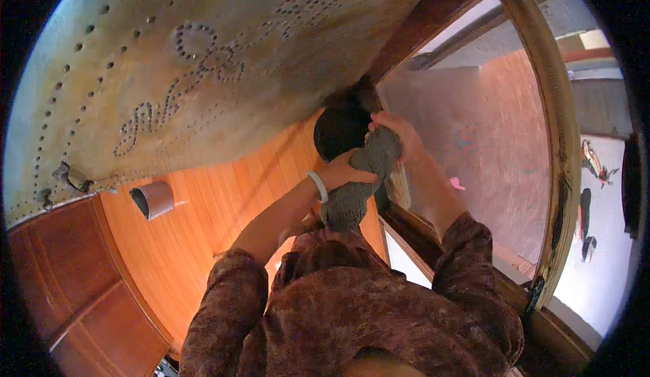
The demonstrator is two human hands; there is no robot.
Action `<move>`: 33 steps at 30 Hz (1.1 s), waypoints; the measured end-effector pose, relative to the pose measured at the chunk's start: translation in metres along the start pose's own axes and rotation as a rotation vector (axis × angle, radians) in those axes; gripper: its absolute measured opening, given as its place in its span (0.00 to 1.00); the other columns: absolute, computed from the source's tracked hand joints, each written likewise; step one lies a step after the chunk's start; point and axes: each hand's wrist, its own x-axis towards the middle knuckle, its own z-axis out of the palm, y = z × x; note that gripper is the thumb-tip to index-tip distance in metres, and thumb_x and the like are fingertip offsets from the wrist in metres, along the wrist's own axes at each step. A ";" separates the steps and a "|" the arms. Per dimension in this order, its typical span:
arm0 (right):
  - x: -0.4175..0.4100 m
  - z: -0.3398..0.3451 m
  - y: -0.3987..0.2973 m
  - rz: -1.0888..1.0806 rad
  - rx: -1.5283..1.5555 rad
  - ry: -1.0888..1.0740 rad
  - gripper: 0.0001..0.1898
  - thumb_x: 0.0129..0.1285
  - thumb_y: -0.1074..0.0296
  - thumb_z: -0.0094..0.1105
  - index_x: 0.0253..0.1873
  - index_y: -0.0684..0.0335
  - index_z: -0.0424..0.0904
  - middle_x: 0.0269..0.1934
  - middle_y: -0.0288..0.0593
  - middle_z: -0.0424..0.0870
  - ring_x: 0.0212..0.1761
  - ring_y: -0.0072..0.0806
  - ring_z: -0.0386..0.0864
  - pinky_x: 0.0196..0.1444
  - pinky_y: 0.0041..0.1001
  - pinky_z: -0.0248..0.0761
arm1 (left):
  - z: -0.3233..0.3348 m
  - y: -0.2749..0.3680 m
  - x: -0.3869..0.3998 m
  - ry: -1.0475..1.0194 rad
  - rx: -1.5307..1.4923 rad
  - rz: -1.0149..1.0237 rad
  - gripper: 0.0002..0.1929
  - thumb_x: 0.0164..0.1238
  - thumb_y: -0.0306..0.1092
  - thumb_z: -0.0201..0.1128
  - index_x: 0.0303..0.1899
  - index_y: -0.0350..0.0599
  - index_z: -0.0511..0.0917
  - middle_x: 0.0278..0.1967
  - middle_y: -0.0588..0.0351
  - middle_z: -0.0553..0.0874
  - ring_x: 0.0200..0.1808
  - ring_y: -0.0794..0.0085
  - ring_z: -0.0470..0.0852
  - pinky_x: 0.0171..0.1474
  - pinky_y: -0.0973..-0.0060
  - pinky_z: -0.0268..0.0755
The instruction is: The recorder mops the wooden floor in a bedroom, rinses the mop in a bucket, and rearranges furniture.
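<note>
A dark grey, bunched cloth [345, 205] hangs in front of the person's body, its upper part twisted between both hands. My left hand [343, 173], with a pale bangle at the wrist, grips the cloth from the left. My right hand [390, 125] is closed round its upper end, a little higher and to the right; some fingers are hidden behind the cloth. Just beyond the hands is a round black opening or container [339, 132]; which it is, I cannot tell.
A large tan panel [244, 82] with patterned rows of dark studs or holes slants across the upper left. Below it lie an orange plank floor [203, 219], a short cut tube-like object [161, 200] and reddish-brown panels [76, 285]. A wooden-framed window [551, 123] stands at the right.
</note>
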 end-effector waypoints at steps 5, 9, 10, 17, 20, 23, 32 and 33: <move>0.024 0.002 0.002 -0.001 -0.232 0.204 0.11 0.59 0.60 0.66 0.34 0.62 0.78 0.27 0.41 0.80 0.26 0.29 0.80 0.31 0.30 0.72 | -0.007 -0.034 0.040 0.153 0.144 0.081 0.40 0.43 0.43 0.78 0.59 0.38 0.71 0.47 0.50 0.83 0.47 0.66 0.83 0.52 0.69 0.74; 0.060 -0.034 0.012 -0.037 -0.529 0.323 0.13 0.58 0.59 0.66 0.35 0.64 0.80 0.26 0.40 0.81 0.24 0.29 0.78 0.29 0.30 0.71 | 0.003 -0.023 0.050 0.394 0.392 -0.007 0.40 0.42 0.48 0.78 0.57 0.36 0.72 0.48 0.49 0.84 0.48 0.64 0.83 0.53 0.68 0.74; 0.065 -0.031 0.014 -0.050 -0.556 0.319 0.14 0.57 0.58 0.66 0.36 0.64 0.80 0.27 0.40 0.81 0.26 0.29 0.79 0.32 0.30 0.71 | -0.006 -0.041 0.062 0.400 0.341 0.039 0.40 0.42 0.50 0.77 0.56 0.35 0.72 0.48 0.48 0.84 0.49 0.63 0.83 0.54 0.68 0.73; 0.105 -0.067 0.032 -0.152 -0.913 0.437 0.15 0.56 0.55 0.66 0.38 0.63 0.82 0.30 0.39 0.82 0.29 0.26 0.78 0.36 0.29 0.71 | -0.022 -0.061 0.093 0.421 0.337 0.015 0.57 0.37 0.65 0.73 0.63 0.25 0.63 0.56 0.34 0.77 0.59 0.51 0.77 0.61 0.67 0.68; 0.104 -0.075 0.027 -0.254 -0.977 0.489 0.15 0.57 0.55 0.65 0.38 0.61 0.83 0.29 0.38 0.82 0.30 0.25 0.79 0.37 0.28 0.70 | -0.021 -0.048 0.098 0.404 0.370 -0.027 0.58 0.35 0.66 0.73 0.64 0.27 0.63 0.58 0.35 0.75 0.60 0.51 0.75 0.62 0.66 0.66; 0.091 -0.066 0.017 -0.175 -0.576 0.417 0.14 0.57 0.55 0.66 0.36 0.60 0.82 0.29 0.39 0.82 0.29 0.26 0.79 0.36 0.27 0.70 | -0.022 -0.031 0.093 0.434 0.456 -0.064 0.58 0.34 0.63 0.76 0.65 0.29 0.62 0.59 0.37 0.75 0.60 0.54 0.76 0.62 0.67 0.67; 0.034 0.040 -0.004 -0.481 -0.687 0.228 0.18 0.61 0.55 0.65 0.25 0.63 0.79 0.25 0.38 0.80 0.28 0.23 0.77 0.34 0.25 0.69 | -0.033 -0.018 0.023 0.223 -0.250 0.400 0.36 0.61 0.50 0.66 0.65 0.38 0.65 0.58 0.48 0.76 0.59 0.65 0.76 0.64 0.66 0.67; 0.026 0.054 -0.002 -0.487 -0.682 0.218 0.18 0.61 0.55 0.65 0.25 0.63 0.79 0.25 0.38 0.80 0.28 0.23 0.77 0.34 0.25 0.69 | -0.036 -0.020 0.009 0.231 -0.241 0.404 0.36 0.61 0.50 0.66 0.65 0.38 0.65 0.58 0.48 0.76 0.59 0.65 0.76 0.64 0.66 0.67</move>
